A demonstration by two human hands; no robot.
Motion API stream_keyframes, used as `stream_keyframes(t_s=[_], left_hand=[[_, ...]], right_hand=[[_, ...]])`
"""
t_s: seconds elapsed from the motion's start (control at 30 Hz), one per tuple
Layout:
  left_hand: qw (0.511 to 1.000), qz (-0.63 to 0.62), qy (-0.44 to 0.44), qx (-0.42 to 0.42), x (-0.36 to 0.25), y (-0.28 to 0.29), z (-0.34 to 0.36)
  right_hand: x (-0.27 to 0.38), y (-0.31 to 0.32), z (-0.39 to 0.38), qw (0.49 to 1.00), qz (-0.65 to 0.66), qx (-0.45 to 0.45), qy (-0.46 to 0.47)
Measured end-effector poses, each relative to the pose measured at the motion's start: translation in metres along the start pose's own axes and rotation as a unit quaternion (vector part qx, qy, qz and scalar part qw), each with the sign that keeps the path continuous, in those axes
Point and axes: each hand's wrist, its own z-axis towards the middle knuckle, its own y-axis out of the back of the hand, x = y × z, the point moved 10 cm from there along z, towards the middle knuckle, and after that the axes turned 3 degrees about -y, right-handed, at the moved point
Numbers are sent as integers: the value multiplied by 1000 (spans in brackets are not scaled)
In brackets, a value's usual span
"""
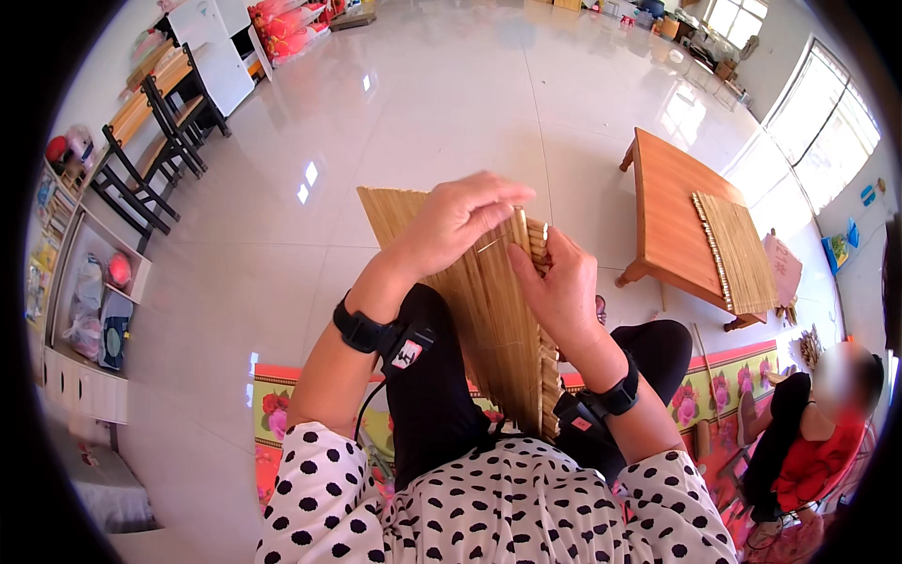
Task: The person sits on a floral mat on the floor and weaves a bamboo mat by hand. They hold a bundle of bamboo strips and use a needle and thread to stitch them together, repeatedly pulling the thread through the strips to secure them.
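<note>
A mat of thin straw-coloured stalks (479, 310) stands slanting between my knees, its far end raised. Along its right side runs a thick edge of bundled, bent stalk ends (548, 376). My right hand (561, 287) is closed on that edge near the top, thumb lying on the mat's face. At the top end, my left hand (460, 224) reaches over from the left with its fingers stretched out and its thumb beside the edge. A short pale thread-like line (489, 246) shows on the mat below the left hand; I cannot tell what it is.
A low wooden table (672, 202) to the right carries another stalk mat (738, 249). A person in red (817, 451) sits at the lower right. Flowered matting (695, 390) covers the floor near me. Chairs (150, 155) and a shelf unit (89, 282) line the left.
</note>
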Motion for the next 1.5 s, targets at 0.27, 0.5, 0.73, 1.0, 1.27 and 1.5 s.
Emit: stream_keyframes(t_s=[0.27,0.5,0.73,1.0,1.27,1.5], left_hand=[[965,140,-55,-215,0,28,-67],[946,115,-166,-253,-4,6,-55],[925,175,-245,-233,-13,2,-50],[863,154,-282,-389,-60,60,-117],[807,-550,-84,-200,-17,63,-98],[805,-176,-66,-563,-66,316,-285]], right_hand=[[2,-4,5,1000,0,-5,-25],[-12,-7,6,1000,17,-9,-17],[-10,-4,2,1000,-6,-19,-20],[-42,12,4,992,30,-75,-100],[-29,5,6,996,5,-42,-73],[-19,6,0,997,6,-61,-52]])
